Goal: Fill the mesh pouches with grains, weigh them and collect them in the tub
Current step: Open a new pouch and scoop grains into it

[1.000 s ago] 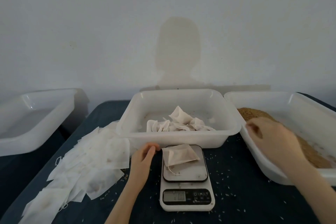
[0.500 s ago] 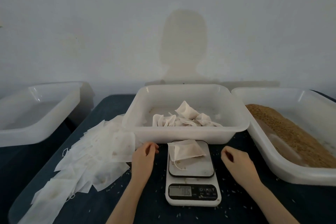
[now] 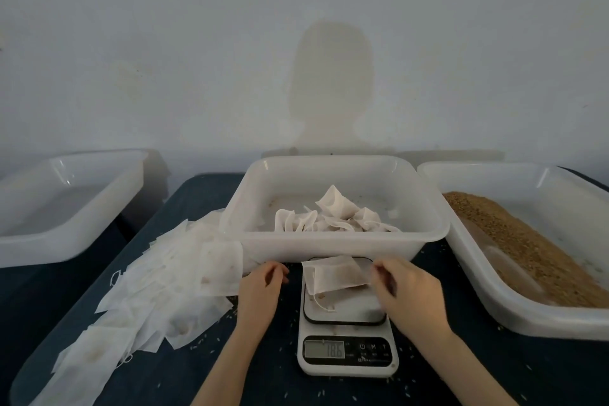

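White mesh pouch (image 3: 336, 275), part-filled with grains, lies on the scale (image 3: 346, 316) platform at centre frame; its drawstring trails toward 6 o'clock. The display seems to read 18.6, so this looks like the weighing step.

Right hand (image 3: 408, 293) at 3 o'clock of the pouch, fingers curled, tips at the pouch's right edge. Cannot tell if it pinches the mesh or only touches it. Likely placed there to top up or to lift the pouch away.

Left hand (image 3: 260, 290) at 9 o'clock of the scale, fingers loosely curled, holding nothing, resting on the dark table (image 3: 197, 372). It sits off the platform, probably so it doesn't skew the reading.

Collecting tub (image 3: 339, 208) at 12 o'clock, just behind the scale, with several filled pouches (image 3: 333, 217) inside; a short carry for the next drop.

Grain tub (image 3: 527, 250) at 2–3 o'clock, brown grains banked along its left side, within the right hand's reach.

Empty pouches (image 3: 158, 293) fanned in a pile at 8–9 o'clock, beside the left hand for pickup. Another tub (image 3: 66, 204) at 10 o'clock, off the table. Loose grains scattered over the tabletop.
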